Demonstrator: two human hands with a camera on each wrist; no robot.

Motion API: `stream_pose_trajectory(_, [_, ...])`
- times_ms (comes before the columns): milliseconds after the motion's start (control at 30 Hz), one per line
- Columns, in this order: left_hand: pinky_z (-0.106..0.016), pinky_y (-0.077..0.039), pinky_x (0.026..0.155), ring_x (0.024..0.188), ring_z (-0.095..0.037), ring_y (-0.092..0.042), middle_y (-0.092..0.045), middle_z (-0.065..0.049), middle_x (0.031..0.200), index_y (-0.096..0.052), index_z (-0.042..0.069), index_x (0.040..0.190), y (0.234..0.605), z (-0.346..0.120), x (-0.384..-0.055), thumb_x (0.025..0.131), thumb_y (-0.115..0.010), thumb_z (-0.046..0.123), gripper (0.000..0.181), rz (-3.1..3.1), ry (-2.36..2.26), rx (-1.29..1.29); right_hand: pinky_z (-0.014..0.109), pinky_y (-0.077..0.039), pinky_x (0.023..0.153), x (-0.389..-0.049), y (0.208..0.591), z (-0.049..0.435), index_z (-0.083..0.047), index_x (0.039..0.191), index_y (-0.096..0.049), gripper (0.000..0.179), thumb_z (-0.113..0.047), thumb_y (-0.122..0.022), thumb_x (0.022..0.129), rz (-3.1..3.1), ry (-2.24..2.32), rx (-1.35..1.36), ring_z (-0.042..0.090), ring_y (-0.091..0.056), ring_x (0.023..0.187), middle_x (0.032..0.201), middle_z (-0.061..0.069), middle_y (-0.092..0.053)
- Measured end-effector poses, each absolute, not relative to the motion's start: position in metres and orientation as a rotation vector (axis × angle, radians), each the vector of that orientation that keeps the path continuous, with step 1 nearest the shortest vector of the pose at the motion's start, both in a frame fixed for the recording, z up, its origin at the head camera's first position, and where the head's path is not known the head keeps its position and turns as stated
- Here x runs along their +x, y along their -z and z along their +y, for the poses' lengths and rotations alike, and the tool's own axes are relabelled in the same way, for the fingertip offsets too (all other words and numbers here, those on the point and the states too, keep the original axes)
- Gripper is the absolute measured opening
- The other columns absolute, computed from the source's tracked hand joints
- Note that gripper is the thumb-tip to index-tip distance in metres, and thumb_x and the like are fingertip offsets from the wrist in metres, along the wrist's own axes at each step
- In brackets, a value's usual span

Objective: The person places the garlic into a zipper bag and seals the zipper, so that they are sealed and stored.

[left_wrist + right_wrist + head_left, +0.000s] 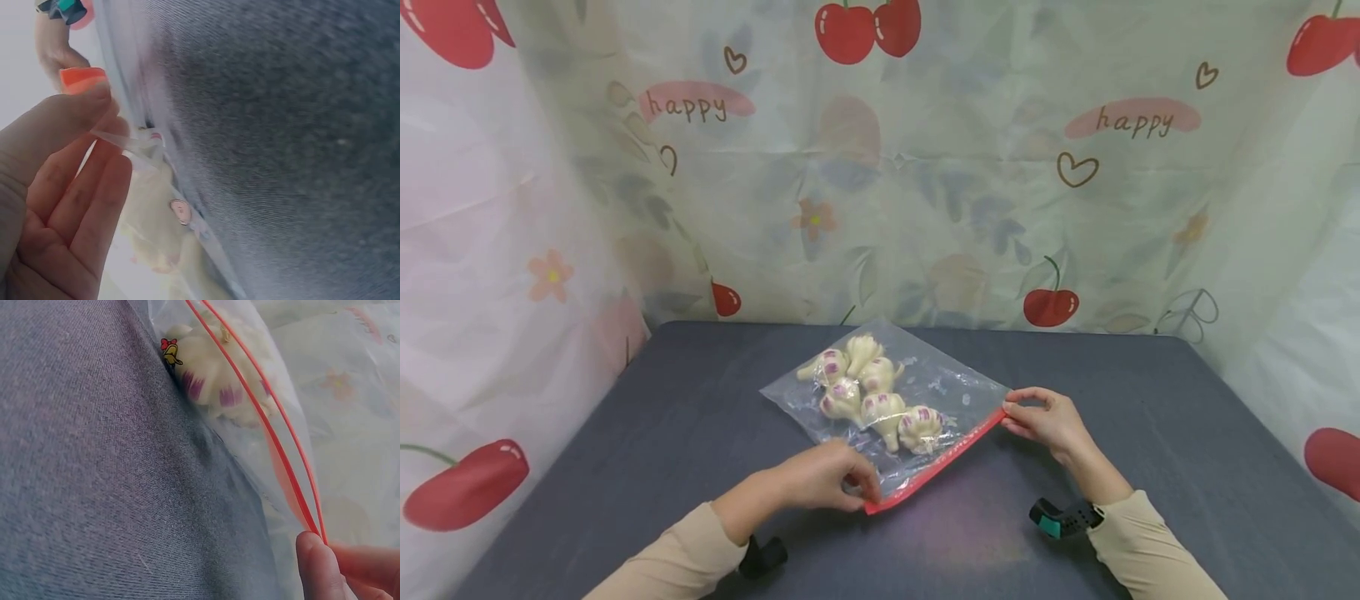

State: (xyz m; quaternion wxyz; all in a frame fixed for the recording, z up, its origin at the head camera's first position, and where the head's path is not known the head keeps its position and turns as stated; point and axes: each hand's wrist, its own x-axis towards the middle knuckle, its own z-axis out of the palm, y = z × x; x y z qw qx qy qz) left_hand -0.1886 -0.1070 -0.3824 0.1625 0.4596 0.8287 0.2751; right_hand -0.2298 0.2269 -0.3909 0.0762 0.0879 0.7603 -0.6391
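Note:
A clear zip bag (951,379) with a red zip edge lies on the dark table, several white-and-purple garlic bulbs (883,412) inside it. With thumb and fingertips my left hand (827,477) pinches the near left corner of the red edge. My right hand (1048,421) pinches the opposite end of that edge. In the right wrist view the red zip strips (275,425) stand slightly apart along the middle and meet at the right thumb. The left wrist view has the left thumb (69,119) on the red corner, with the other fingers extended below it.
The dark grey cloth-covered table (700,400) spreads around the bag. A printed curtain (895,167) with cherries and flowers hangs behind it and along both sides. Black straps with camera mounts sit on both wrists, the right mount (1063,518) over the table.

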Motion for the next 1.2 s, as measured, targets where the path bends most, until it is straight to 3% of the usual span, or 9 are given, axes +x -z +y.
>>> stream_pose_trajectory(133, [-0.012,-0.050,0.076,0.085,-0.001,-0.064,-0.073,0.003,0.091,-0.071,0.013,0.095,0.378,-0.105,-0.188,0.081,-0.071,0.009,0.014,2.348,-0.729,1.346,0.022,-0.056,0.065,-0.229,0.390,0.226,0.005,0.127,-0.044,0.045,-0.011,-0.062,0.089,2.306,1.898,0.249,0.006,-0.068,0.065,0.074,-0.003,-0.066])
stream_pose_trajectory(300, [-0.016,-0.051,0.083,0.094,-0.007,-0.066,-0.072,0.000,0.100,-0.069,0.011,0.103,0.367,-0.101,-0.187,0.078,-0.076,0.020,0.027,2.285,-0.733,1.354,0.021,-0.056,0.064,-0.228,0.390,0.226,0.002,0.134,-0.032,0.055,-0.010,-0.063,0.089,2.302,1.915,0.229,0.007,-0.068,0.065,0.074,-0.003,-0.067])
stream_pose_trajectory(500, [-0.020,-0.051,0.086,0.097,-0.013,-0.067,-0.071,-0.005,0.103,-0.068,0.007,0.105,0.339,-0.086,-0.196,0.084,-0.070,0.024,0.027,2.372,-0.696,1.430,0.024,-0.057,0.066,-0.229,0.390,0.225,0.005,0.136,-0.024,0.063,-0.011,-0.063,0.089,2.333,1.891,0.270,0.007,-0.069,0.066,0.080,0.000,-0.065])
stream_pose_trajectory(633, [-0.020,-0.051,0.087,0.096,-0.012,-0.067,-0.071,-0.003,0.102,-0.069,0.007,0.104,0.323,-0.067,-0.212,0.089,-0.064,0.022,0.022,2.471,-0.663,1.523,0.024,-0.057,0.068,-0.231,0.392,0.224,0.008,0.138,-0.026,0.066,-0.013,-0.064,0.088,2.321,1.890,0.300,0.006,-0.068,0.067,0.085,0.003,-0.063])
stream_pose_trajectory(867, [-0.024,-0.050,0.091,0.097,-0.011,-0.067,-0.071,-0.002,0.103,-0.068,0.010,0.107,0.306,-0.031,-0.242,0.093,-0.059,0.022,0.020,2.543,-0.654,1.529,0.023,-0.057,0.069,-0.232,0.391,0.225,0.014,0.137,-0.029,0.063,-0.012,-0.062,0.090,2.283,1.908,0.279,0.004,-0.068,0.067,0.075,-0.002,-0.066])
stream_pose_trajectory(1200, [-0.025,-0.050,0.088,0.103,-0.014,-0.064,-0.068,-0.002,0.111,-0.064,0.009,0.113,0.305,0.014,-0.277,0.095,-0.054,0.023,0.025,2.609,-0.530,1.328,0.020,-0.056,0.067,-0.230,0.390,0.223,0.019,0.130,-0.036,0.055,-0.012,-0.060,0.091,2.299,1.905,0.256,0.003,-0.066,0.067,0.076,-0.003,-0.066])
